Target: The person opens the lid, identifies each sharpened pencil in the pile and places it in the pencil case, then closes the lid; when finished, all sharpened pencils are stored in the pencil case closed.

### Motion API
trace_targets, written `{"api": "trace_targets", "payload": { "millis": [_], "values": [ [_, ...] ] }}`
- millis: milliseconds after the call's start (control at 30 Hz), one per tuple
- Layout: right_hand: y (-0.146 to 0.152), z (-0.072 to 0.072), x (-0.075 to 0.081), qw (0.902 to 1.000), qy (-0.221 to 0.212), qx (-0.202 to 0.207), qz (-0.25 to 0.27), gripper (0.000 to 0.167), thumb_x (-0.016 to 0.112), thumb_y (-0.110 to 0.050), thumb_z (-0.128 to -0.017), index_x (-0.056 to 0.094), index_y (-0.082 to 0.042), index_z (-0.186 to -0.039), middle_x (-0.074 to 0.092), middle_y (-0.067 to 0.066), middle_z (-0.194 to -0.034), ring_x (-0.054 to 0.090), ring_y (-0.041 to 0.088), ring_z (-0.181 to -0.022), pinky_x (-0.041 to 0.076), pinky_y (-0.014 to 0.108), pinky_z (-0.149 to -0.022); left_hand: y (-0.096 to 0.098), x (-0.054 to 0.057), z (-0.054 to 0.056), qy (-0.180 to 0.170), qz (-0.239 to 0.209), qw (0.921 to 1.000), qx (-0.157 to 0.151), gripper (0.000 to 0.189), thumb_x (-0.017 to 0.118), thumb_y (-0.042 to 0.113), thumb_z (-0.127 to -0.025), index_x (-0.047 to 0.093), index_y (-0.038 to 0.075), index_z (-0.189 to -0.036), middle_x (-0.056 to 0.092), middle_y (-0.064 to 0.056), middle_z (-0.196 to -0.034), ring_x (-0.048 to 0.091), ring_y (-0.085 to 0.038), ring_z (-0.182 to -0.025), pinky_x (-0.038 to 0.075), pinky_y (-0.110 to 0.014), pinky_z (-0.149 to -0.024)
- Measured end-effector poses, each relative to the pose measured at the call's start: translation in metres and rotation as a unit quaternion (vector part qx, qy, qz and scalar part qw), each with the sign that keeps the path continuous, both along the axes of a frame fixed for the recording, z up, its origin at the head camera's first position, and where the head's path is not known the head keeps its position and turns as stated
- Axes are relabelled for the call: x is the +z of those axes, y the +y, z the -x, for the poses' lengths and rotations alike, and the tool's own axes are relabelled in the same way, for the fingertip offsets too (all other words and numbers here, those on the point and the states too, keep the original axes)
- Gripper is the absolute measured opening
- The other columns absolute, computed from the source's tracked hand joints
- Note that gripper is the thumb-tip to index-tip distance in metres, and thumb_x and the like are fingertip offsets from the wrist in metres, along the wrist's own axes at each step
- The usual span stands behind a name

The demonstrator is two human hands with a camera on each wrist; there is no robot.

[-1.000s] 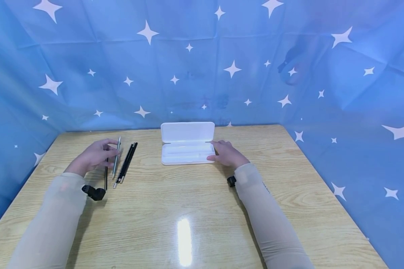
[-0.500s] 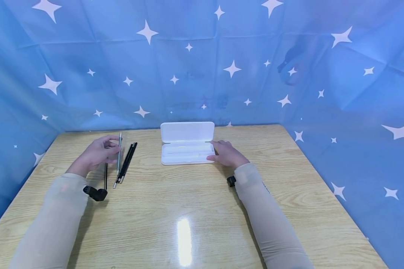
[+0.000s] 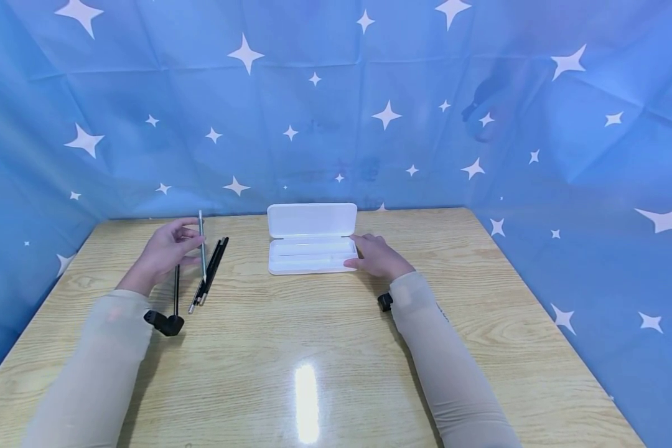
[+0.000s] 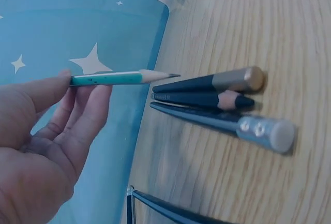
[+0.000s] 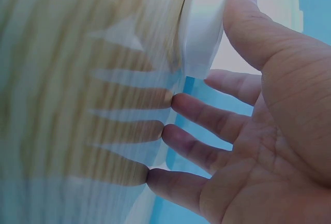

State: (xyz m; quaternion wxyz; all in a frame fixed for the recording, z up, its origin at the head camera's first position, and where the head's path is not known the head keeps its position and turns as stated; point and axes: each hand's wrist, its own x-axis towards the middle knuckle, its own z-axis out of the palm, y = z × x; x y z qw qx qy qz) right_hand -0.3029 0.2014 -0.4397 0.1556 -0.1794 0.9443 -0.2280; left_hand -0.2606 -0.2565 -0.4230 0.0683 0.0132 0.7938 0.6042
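Note:
My left hand (image 3: pixel 168 252) pinches a green pencil (image 4: pixel 114 78) between thumb and fingers, raised above the table at the left. Its sharpened tip points over several dark pencils (image 3: pixel 211 270) lying side by side; in the left wrist view one shows a sharpened black tip and two show blunt ends. Another dark stick (image 3: pixel 176 292) lies beneath my left hand. At the back centre stands a white pencil case (image 3: pixel 308 270), lid raised. My right hand (image 3: pixel 378 256) rests at its right end, thumb at the front rim, several fingertips on the table in the right wrist view.
The wooden table (image 3: pixel 257 348) reaches back to a blue curtain (image 3: pixel 313 149) printed with white stars. Black wrist cameras hang under both sleeves; the left one (image 3: pixel 165 322) sits close to the dark stick. A light reflection shines on the tabletop near the front.
My left hand has lifted the green pencil off the table and moved it slightly back and to the right. My right hand and the white case have stayed in place.

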Motion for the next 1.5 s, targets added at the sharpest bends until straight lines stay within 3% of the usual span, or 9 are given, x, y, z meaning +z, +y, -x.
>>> {"api": "trace_targets", "payload": {
  "millis": [200,700,1000,1500],
  "values": [
    [0.0,0.0,0.001,1.0,-0.002,-0.001,-0.003,0.074,0.059,-0.041,-0.103,0.024,-0.015,-0.163,0.027,0.017,-0.163,0.019,0.038,-0.151,0.028,0.056,-0.118,0.004,0.001,-0.001,0.024,-0.025,0.9993,0.01,0.062,0.058,0.015,-0.105,0.028,0.003,-0.158,0.047,-0.006,-0.117,0.058,-0.01,-0.098,0.058,-0.038,-0.089],
    [0.001,0.002,0.001,1.0,-0.004,-0.003,-0.002,0.074,0.059,-0.042,-0.103,0.024,-0.016,-0.163,0.026,0.017,-0.163,0.018,0.038,-0.152,0.028,0.056,-0.118,0.011,0.004,0.001,0.078,-0.022,0.9965,0.023,0.055,0.062,0.014,-0.103,0.04,0.006,-0.153,0.053,-0.002,-0.112,0.061,-0.01,-0.096,0.06,-0.038,-0.084],
    [0.001,0.003,0.0,1.0,-0.001,0.0,-0.002,0.074,0.058,-0.044,-0.103,0.024,-0.015,-0.163,0.026,0.016,-0.163,0.018,0.038,-0.152,0.027,0.056,-0.119,0.016,0.005,0.001,0.097,-0.051,0.9935,0.029,0.053,0.063,0.013,-0.101,0.044,0.008,-0.15,0.056,-0.002,-0.108,0.061,-0.011,-0.094,0.061,-0.029,-0.075],
    [0.0,0.0,0.0,1.0,-0.001,-0.003,0.0,0.073,0.059,-0.041,-0.103,0.024,-0.015,-0.162,0.026,0.016,-0.164,0.018,0.038,-0.152,0.027,0.056,-0.119,0.025,0.003,-0.001,0.128,-0.114,0.9841,0.046,0.057,0.067,0.009,-0.098,0.044,0.005,-0.15,0.059,0.001,-0.104,0.062,-0.01,-0.091,0.06,-0.03,-0.077]
  ]
}}
